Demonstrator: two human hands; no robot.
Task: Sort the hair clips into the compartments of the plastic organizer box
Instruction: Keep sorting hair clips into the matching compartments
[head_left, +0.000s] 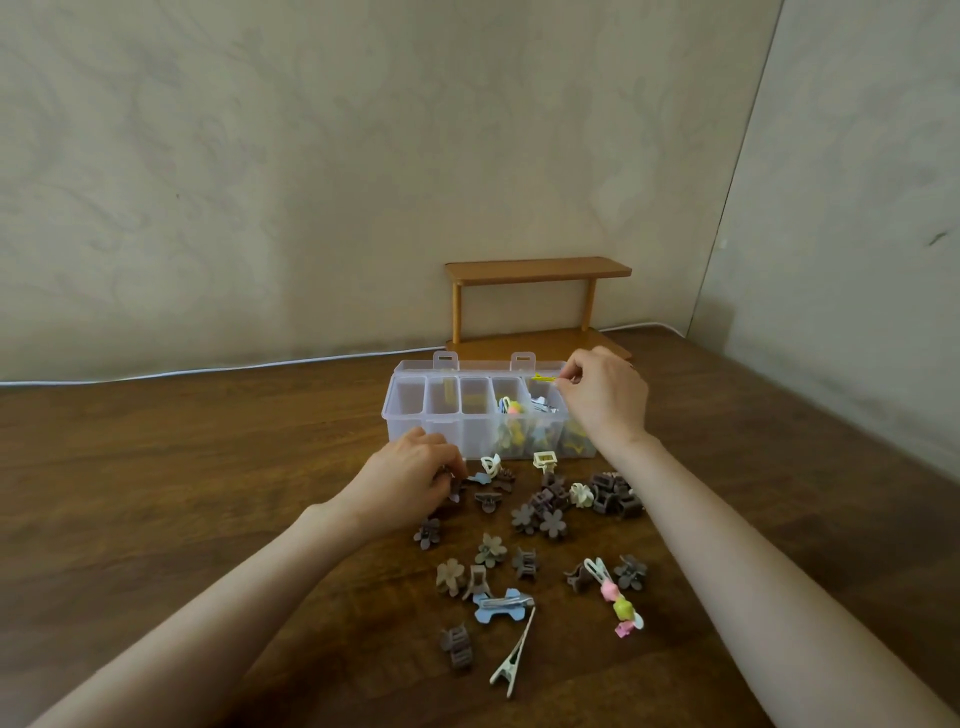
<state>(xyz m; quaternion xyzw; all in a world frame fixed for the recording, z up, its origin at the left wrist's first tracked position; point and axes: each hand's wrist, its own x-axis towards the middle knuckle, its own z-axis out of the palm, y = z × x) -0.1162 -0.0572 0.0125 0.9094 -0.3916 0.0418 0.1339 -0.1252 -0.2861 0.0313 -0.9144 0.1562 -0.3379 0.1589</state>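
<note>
A clear plastic organizer box (410, 415) with several compartments stands open on the wooden table; its right compartments hold coloured clips. My right hand (605, 397) hovers over the box's right end and pinches a thin yellow hair clip (543, 379). My left hand (410, 480) rests on the table just in front of the box, fingers curled round a small brown clip among the pile; the clip is mostly hidden. Many loose hair clips (535, 519) lie scattered in front of the box: brown flower claws, a blue bone-shaped clip (501, 608), a cream pointed clip (514, 657).
A small two-tier wooden shelf (537, 270) stands behind the box against the wall. A white cable (208, 370) runs along the table's back edge. The table's right edge slants down at the right.
</note>
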